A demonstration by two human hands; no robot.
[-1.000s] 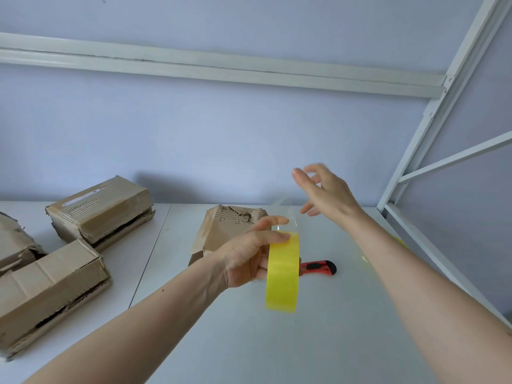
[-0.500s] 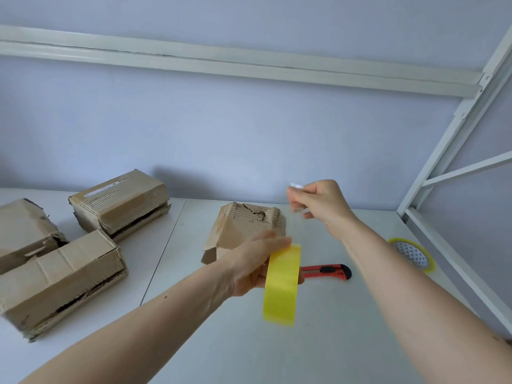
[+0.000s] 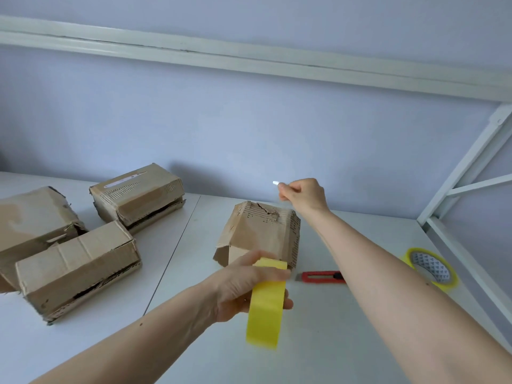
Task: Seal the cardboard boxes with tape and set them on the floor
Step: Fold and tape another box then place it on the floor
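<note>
Head view
Left hand [image 3: 243,289]: gripping a yellow tape roll [image 3: 266,303], thumb lying over the top of the roll, fingers curling round its far side; holding it on edge above the table, clear of the surface.
Yellow tape roll: smooth glossy band, flat outer face turning toward the camera; lower rim blurring slightly.
Right hand [image 3: 300,194]: hanging raised above the far end of the central box, fingers closing together in a pinch on a small pale tape end [image 3: 275,183]; whether a clear strip is running back to the roll cannot be told.
Central cardboard box [image 3: 260,234]: brown corrugated card, creased and torn along the top far edge, near flap [image 3: 221,254] hanging loose and open; sitting on the table just beyond the left hand, near the seam between panels.
Three cardboard boxes at left: rear box [image 3: 138,194], front box [image 3: 77,267], left box [image 3: 33,214]; worn, dented, dark gaps showing along their lower seams; clustering close together.
Utility knife [image 3: 321,277]: red plastic body, lying flat just beside the central box, partly passing under the right forearm.
Second tape roll [image 3: 430,267]: yellow rim, patterned core, lying flat near the table's right edge.
Table [image 3: 332,342]: white, matte, open surface lying in front of the central box.
Frame [image 3: 468,164]: white metal struts bounding the right side.
</note>
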